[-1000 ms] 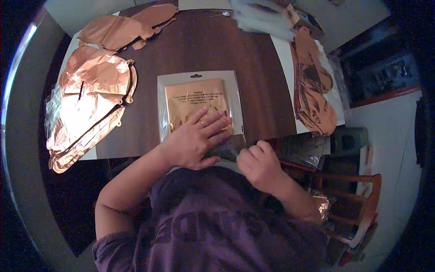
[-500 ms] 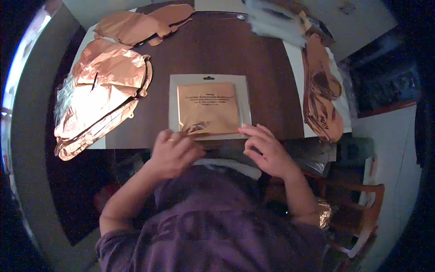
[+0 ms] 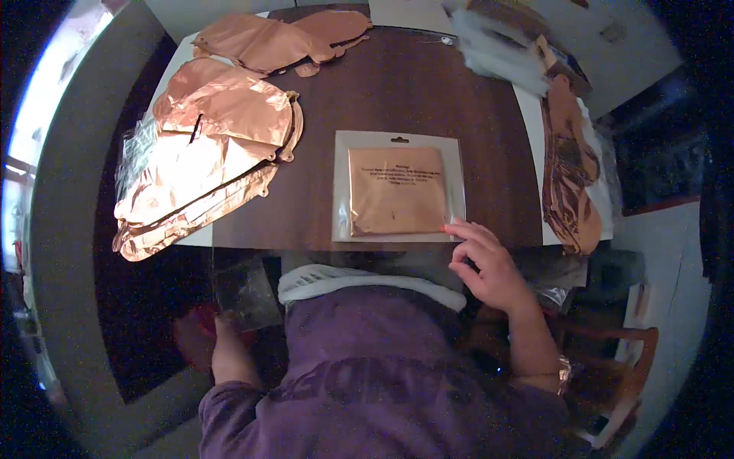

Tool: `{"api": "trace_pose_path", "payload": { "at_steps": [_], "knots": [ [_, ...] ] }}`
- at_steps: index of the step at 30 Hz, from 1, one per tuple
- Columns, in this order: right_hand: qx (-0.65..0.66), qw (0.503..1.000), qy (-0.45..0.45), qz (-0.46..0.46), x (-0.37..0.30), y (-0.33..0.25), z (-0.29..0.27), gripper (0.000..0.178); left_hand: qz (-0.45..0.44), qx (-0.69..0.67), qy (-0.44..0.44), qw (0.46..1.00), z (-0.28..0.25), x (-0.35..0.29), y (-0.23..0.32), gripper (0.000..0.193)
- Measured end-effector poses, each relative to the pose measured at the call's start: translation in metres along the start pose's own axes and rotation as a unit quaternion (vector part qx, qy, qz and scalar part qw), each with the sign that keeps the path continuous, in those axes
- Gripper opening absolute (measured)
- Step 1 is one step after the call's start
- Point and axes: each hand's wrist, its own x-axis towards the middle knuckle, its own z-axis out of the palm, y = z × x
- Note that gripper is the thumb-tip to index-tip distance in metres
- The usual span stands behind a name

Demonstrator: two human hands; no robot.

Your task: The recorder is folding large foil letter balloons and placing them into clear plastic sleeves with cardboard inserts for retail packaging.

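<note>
A flat clear package with a white card back and a hang hole (image 3: 397, 189) lies on the table before me. Inside is a folded copper-coloured foil piece with dark print. My right hand (image 3: 486, 264) rests its fingertips at the package's lower right corner, thumb held apart, gripping nothing. Down past the table's front edge on the left, my left hand (image 3: 224, 329) is dim and its fingers cannot be made out. Close to it is a see-through plastic bag (image 3: 248, 294), whether held or not I cannot tell.
Flat copper foil balloons (image 3: 218, 115) are piled on the left of the dark table (image 3: 420, 84). More foil balloons (image 3: 279, 42) lie at the far left, others (image 3: 568, 168) along the right edge. Clear plastic wrapping (image 3: 501, 57) sits far right. A wooden chair (image 3: 642, 359) stands lower right.
My left hand has left the package's lower left corner and dropped below the table edge to the left. The right hand stays at the package corner. The whole view has shifted.
</note>
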Motion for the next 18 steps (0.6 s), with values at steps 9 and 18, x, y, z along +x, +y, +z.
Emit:
{"api": "trace_pose_path", "payload": {
  "at_steps": [9,18],
  "knots": [
    [-0.039,0.999,0.021,-0.020,-0.007,-0.004,0.000,0.015,-0.018,-0.037,-0.086,0.995,-0.002,0.014,-0.001,0.057],
    [-0.082,0.994,0.057,-0.056,-0.020,0.001,-0.003,0.033,-0.048,-0.063,-0.163,0.983,0.010,0.022,0.046,0.068]
  ]
}}
